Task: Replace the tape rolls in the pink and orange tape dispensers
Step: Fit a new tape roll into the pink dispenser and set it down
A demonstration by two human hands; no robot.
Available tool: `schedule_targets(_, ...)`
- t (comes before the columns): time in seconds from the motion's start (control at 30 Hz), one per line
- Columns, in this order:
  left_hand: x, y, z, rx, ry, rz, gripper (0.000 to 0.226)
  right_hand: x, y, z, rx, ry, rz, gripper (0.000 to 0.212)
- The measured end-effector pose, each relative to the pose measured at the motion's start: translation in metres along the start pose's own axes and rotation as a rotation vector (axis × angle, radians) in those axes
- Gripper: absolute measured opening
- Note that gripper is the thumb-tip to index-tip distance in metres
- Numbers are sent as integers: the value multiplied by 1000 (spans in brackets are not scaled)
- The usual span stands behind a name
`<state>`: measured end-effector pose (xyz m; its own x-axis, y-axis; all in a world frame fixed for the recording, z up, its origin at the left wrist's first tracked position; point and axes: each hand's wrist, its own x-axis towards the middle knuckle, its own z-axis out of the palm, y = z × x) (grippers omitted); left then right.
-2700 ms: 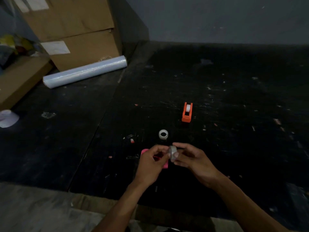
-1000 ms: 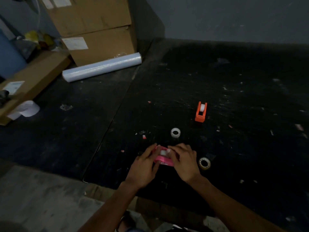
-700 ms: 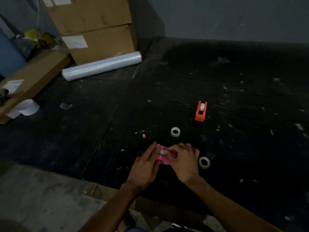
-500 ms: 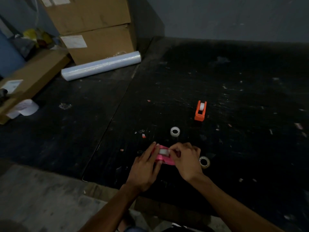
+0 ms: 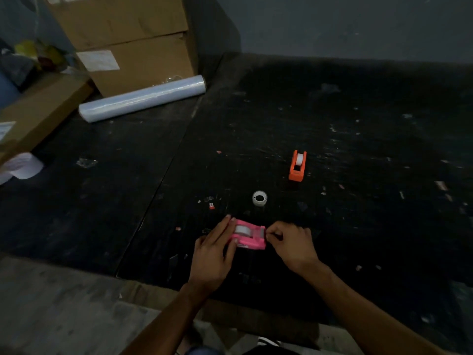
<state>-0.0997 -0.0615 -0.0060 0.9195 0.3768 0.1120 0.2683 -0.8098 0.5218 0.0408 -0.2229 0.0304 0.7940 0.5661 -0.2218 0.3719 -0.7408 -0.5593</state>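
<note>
On the black table (image 5: 358, 124), pink dispenser (image 5: 249, 238) now loaded, left hand (image 5: 213, 252) gripping it, right fingers (image 5: 272, 233) pinched at its cutter.

pink dispenser (image 5: 249, 234); orange dispenser (image 5: 297, 166); speckled black table (image 5: 358, 201)

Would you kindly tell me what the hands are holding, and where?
Left hand steadies the pink dispenser at its rear; right hand pinches at its cutter end.

Dim room, grey wall (image 5: 358, 24), scuffed black tabletop (image 5: 358, 124), cardboard boxes (image 5: 133, 39)
</note>
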Motion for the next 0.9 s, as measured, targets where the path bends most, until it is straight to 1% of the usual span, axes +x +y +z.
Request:
schedule_targets(0.1, 0, 0, 1, -3, -2, -6, 54, -1, -4, 3, -60, 45, 7, 12)
schedule_targets(0.2, 0, -1, 1, -16, 2, 1, 52, -3, -5, -3, -88, 76, -3, 23)
schedule_targets(0.27, 1, -2, -2, -30, 0, 5, 52, 1, -5, -10, -109, 56, -7, 31)
schedule_targets(0.37, 3, -6, -11, -71, 21, -10, 55, 8, -9, -21, -25, 53, -27, 34)
schedule_targets(0.43, 9, -16, -16, -93, 62, -51, 56, 12, -14, -25, 105, 1, -81, 39)
schedule_targets(0.47, 13, -23, -17, -89, 79, -70, 57, 12, -18, -24, 136, -58, -121, 43)
schedule_targets(0.5, 18, -30, -18, -79, 83, -88, 57, 11, -22, -23, 116, -122, -169, 49)
schedule_targets(0.53, 24, -36, -19, -58, 72, -109, 59, 11, -26, -19, 41, -173, -225, 57)
schedule_targets(0.6, 37, -44, -20, 16, 26, -150, 67, 11, -35, -10, -154, -223, -337, 70)
schedule_targets(0.67, 47, -45, -21, 75, -22, -178, 74, 12, -42, -3, -255, -245, -388, 74)
schedule_targets(0.77, 57, -42, -16, 125, -90, -190, 79, 16, -47, -1, -224, -272, -383, 74)
schedule_targets(0.9, 68, -39, -8, 224, -143, -163, 64, 26, -50, -18, -41, -238, -273, 78)
